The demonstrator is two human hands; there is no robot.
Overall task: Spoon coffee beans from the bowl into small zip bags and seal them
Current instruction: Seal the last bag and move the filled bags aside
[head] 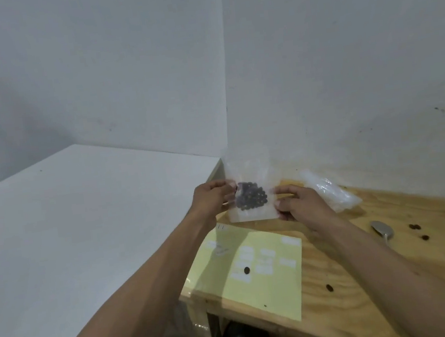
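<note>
While the person is holding the small zip bag (251,204) up above the wooden table (394,256), the left hand (213,197) is pinching its left edge and the right hand (301,200) its lower right corner, the coffee beans (251,199) bunched in the middle. The bag is looking inverted (the seal edge is too blurred to judge), so an unsealed strip could be spilling beans to join the strays beside the spoon (382,230).

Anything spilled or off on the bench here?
Yes: loose coffee beans lie scattered on the wooden table near the spoon, and one bean sits on the yellow sheet.
</note>
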